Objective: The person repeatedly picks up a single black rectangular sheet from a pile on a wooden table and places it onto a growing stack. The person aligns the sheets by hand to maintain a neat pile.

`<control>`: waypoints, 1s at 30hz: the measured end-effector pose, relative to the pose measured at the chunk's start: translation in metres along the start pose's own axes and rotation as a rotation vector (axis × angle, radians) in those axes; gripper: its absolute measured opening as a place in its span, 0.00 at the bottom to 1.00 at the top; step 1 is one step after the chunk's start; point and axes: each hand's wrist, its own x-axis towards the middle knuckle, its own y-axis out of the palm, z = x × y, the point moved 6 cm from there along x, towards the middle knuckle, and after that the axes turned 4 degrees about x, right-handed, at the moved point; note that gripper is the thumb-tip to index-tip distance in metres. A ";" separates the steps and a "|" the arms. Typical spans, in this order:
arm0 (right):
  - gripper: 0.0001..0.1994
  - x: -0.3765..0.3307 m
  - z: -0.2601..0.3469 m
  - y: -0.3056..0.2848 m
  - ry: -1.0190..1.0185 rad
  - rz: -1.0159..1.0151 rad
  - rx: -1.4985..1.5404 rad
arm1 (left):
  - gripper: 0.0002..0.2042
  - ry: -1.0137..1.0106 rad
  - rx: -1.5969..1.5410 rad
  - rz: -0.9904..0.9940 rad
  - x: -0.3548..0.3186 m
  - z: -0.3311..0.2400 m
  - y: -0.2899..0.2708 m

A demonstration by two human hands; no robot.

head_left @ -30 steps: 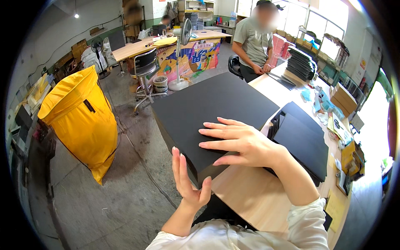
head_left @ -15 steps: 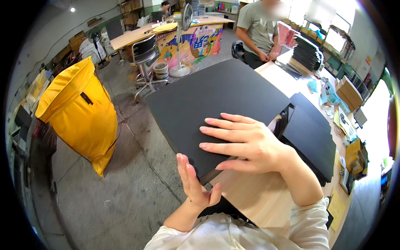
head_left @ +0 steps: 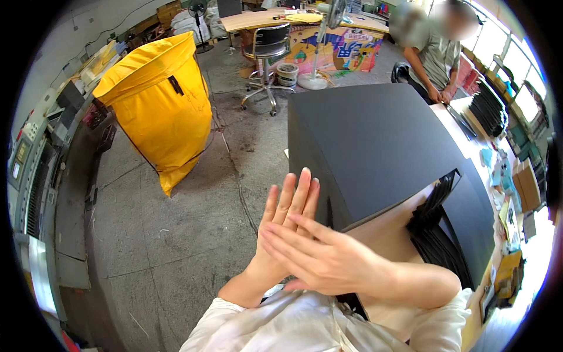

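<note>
My left hand (head_left: 285,214) is raised with its palm up and its fingers stretched out. Across its palm lies my right hand (head_left: 316,258), fingers extended, touching it. Neither hand holds anything. Just beyond them, on the table (head_left: 387,234), stands a tall stack topped by a flat black sheet (head_left: 369,146); the hands are apart from it. To its right rests a pile of black folded pieces (head_left: 437,234), their edges fanned toward me, with a broad black panel (head_left: 469,205) over it.
A yellow sack (head_left: 161,111) stands on the floor at the left. Behind are a swivel chair (head_left: 271,44), a fan (head_left: 321,47) and a desk. A co-worker (head_left: 437,61) stands at the far right beside another black stack (head_left: 488,108). Cardboard boxes (head_left: 526,185) sit along the table's right side.
Both hands have come off the black stack, back toward my body, and now meet palm to palm. The view has turned left and downward.
</note>
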 end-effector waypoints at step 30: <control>0.11 -0.075 -0.114 -0.056 0.385 -0.440 0.649 | 0.24 0.064 -0.646 -0.475 0.009 -0.028 -0.015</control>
